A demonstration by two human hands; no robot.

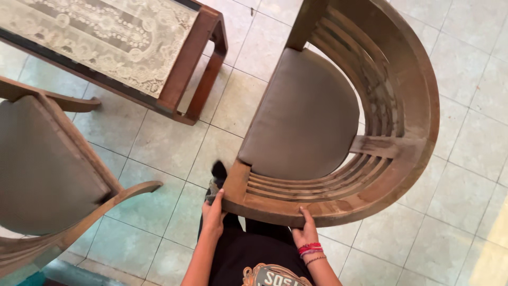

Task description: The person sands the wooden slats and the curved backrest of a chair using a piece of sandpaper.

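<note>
Wooden armchair (338, 122), curved slatted back, brown seat cushion (304, 114), sits directly ahead of both sets of fingers on the pale tiled floor (169, 143). Left hand (213, 212) wraps the end of the curved arm rail at its near-left corner, fingers curled round the underside, thumb up against the rail edge. Right hand (306, 233) clamps the same rail further right, thumb laid on top of the wood, remaining fingers hidden below, so how tightly they close there cannot be told; red and beaded bracelets (310, 250) on that wrist. Both grips are closed on the chair, nothing else held.

Beyond the fingertips, past the chair's front left, stands a low wooden table (198, 58) with a lace cloth (106, 37). Left of the left fingers, well apart, a second chair (47, 164) of the same kind with its armrest reaching toward the person. Person's dark-clad legs are just behind the rail, a foot showing under the left fingers.

Judgement on handling: chair looks heavy and rigid; keeping both grips spread on the rail and level should stop it twisting, and the near table leg and neighbouring armrest are the likely snag points.
</note>
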